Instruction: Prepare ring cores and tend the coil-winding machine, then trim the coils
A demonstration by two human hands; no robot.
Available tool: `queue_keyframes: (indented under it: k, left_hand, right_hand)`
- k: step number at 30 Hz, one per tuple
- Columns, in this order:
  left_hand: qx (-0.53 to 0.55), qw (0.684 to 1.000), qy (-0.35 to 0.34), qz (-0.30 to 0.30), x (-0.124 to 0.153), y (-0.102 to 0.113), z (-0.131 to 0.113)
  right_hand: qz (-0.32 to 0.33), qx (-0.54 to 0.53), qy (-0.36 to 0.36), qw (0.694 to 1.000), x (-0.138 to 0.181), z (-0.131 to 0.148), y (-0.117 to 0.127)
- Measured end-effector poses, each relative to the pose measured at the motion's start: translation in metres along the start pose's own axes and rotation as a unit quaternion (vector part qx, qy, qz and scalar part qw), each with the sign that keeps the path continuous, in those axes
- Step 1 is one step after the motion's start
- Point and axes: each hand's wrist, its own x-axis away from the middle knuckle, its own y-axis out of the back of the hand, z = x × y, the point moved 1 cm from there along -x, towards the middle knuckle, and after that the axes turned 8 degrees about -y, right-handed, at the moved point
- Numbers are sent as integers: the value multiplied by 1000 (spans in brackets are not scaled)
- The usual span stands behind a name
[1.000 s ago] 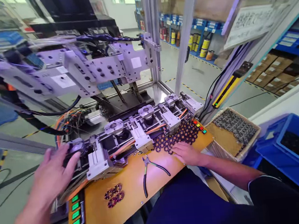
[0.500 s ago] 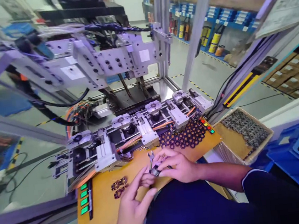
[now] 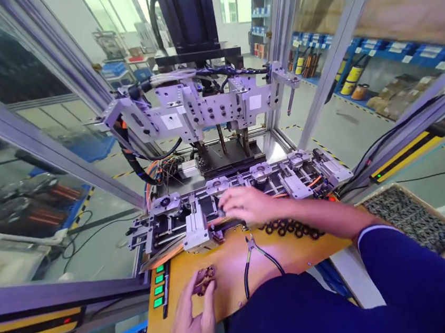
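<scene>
Your left hand (image 3: 193, 323) pinches small rings (image 3: 203, 281) on the counter (image 3: 225, 264); right hand (image 3: 246, 205), grip loosely curled, rests at the fixture (image 3: 197, 227). Seat parts squarely.

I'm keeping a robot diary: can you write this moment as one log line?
left hand: touching small rings | right hand: reaching into machine | pliers: lying on board

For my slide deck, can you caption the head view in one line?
Left hand on small dark rings on the orange panel; right hand reaches into the machine fixture, pliers between.
</scene>
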Motion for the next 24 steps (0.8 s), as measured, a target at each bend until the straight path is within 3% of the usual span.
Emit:
queue_keyframes:
  k: [3,7,13,24]
  left_hand:
    - [-96,992,59,-54,18,-9,36]
    - [-97,982,159,-41,37,-19,63]
    - [-110,979,171,-31,40,-23,66]
    - [-115,981,158,-14,38,-23,66]
  right_hand:
    - [-4,90,-13,996,-54,-34,24]
    - [44,179,-7,983,-88,-60,26]
    - [102,278,-13,955,-90,-61,20]
    - [129,376,-27,917,-97,-45,14]
